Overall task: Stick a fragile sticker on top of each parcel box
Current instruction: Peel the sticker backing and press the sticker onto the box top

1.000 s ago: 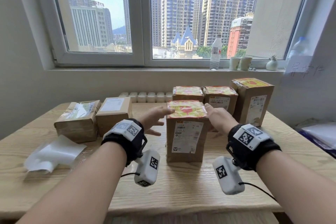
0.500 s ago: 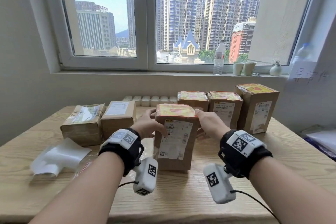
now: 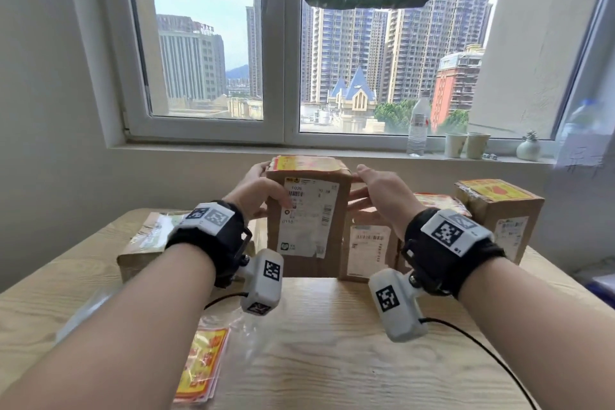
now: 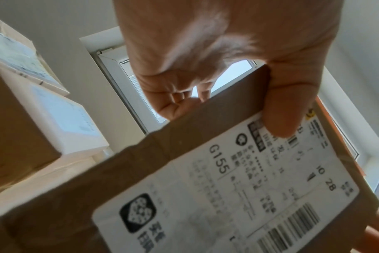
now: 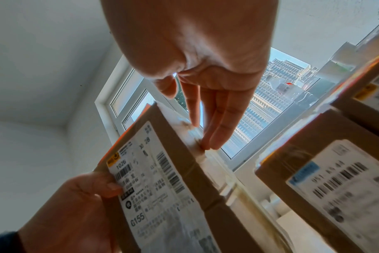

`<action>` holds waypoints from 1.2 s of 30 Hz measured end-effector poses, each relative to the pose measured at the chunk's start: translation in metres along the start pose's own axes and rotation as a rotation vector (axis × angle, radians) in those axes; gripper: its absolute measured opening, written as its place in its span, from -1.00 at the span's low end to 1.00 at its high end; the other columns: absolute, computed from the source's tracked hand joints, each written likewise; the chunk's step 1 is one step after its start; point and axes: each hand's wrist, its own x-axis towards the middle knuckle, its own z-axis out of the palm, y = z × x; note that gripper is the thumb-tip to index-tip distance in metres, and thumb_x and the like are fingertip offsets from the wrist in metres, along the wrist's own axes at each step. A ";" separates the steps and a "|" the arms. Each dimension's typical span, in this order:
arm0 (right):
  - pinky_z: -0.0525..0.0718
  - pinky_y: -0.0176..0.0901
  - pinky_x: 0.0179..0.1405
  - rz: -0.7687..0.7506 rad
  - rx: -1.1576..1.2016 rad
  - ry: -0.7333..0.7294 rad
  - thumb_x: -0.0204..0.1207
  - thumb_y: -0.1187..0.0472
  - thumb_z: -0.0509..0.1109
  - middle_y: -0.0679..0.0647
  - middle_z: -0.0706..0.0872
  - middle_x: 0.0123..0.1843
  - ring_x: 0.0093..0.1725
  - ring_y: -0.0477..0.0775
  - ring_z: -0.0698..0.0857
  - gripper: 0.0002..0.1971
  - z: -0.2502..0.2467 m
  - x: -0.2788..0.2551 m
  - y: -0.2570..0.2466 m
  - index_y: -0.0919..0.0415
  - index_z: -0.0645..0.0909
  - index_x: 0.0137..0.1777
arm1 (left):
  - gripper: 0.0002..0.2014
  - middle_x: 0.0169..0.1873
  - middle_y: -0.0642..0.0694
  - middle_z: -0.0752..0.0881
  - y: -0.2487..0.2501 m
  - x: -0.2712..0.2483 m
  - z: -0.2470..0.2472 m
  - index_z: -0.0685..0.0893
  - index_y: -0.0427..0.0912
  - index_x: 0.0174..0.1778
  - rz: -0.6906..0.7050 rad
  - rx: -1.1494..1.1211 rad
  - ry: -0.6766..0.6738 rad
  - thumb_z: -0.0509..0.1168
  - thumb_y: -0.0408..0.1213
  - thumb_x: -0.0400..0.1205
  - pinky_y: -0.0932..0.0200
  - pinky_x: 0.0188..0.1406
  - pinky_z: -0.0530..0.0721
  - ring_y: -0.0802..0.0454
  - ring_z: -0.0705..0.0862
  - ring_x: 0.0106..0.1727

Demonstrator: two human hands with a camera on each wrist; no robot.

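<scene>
The held parcel box [image 3: 307, 220] was brown cardboard, with a white shipping label [image 3: 307, 215] printed in black barcodes and text, and a yellow sticker with red print [image 3: 304, 163] on top. The boxes near the table's right edge [image 3: 499, 210] were brown too, their tops yellow and red. A stack of stickers [image 3: 201, 366] near the front edge was yellow with red marks. The table [image 3: 332, 343] was pale wood with grain. Black wrist bands [image 3: 449, 243] bore white blocks with black square codes.

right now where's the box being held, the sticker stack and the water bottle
held box [image 3: 307, 220], head view, on its front label
sticker stack [image 3: 203, 363], head view, middle of the top yellow sheet
water bottle [image 3: 418, 126], head view, on its clear body
</scene>
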 end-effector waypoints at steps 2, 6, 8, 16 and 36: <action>0.72 0.14 -0.03 -0.064 -0.021 0.022 0.74 0.03 0.06 0.36 0.75 0.10 -0.02 0.30 0.75 -0.59 -0.001 0.012 -0.004 0.32 0.62 0.21 | -0.18 0.03 -0.16 0.72 0.005 0.014 -0.004 0.35 -0.14 0.48 0.029 -0.025 0.029 0.33 -0.62 0.25 0.08 -0.26 0.66 -0.06 0.70 0.04; 0.66 0.09 0.08 -0.212 -0.142 0.128 0.72 0.11 0.11 0.18 0.74 0.01 0.03 0.16 0.70 -0.68 -0.005 0.035 0.003 0.26 0.66 0.12 | -0.09 0.27 -0.17 0.63 0.003 0.039 -0.007 0.27 -0.04 0.55 0.053 -0.045 0.108 0.33 -0.76 0.31 -0.04 -0.10 0.71 -0.16 0.64 0.22; 0.63 0.18 0.24 -0.263 -0.230 0.179 0.69 0.13 0.18 0.09 0.76 0.02 0.10 0.14 0.70 -0.71 -0.009 0.046 0.012 0.22 0.70 0.14 | -0.03 0.33 -0.15 0.59 -0.005 0.055 -0.007 0.25 0.01 0.55 0.044 -0.045 0.121 0.38 -0.73 0.27 -0.15 0.08 0.69 -0.17 0.62 0.27; 0.56 -0.13 0.38 -0.230 -0.672 0.106 0.58 0.25 0.24 -0.07 0.73 0.29 0.26 -0.01 0.68 -0.65 -0.009 0.068 0.057 0.03 0.66 0.30 | -0.03 0.38 -0.12 0.53 -0.048 0.094 0.006 0.22 0.02 0.58 -0.097 0.011 0.088 0.40 -0.71 0.31 -0.12 0.09 0.66 -0.15 0.54 0.34; 0.31 -0.36 0.04 -0.212 -0.752 0.153 0.58 0.30 0.23 0.01 0.76 0.25 0.19 0.02 0.65 -0.66 -0.003 0.070 0.075 0.02 0.72 0.23 | -0.02 0.16 -0.10 0.68 -0.082 0.108 0.010 0.22 0.16 0.59 -0.266 0.178 -0.069 0.38 -0.64 0.32 -0.19 0.25 0.58 -0.11 0.60 0.25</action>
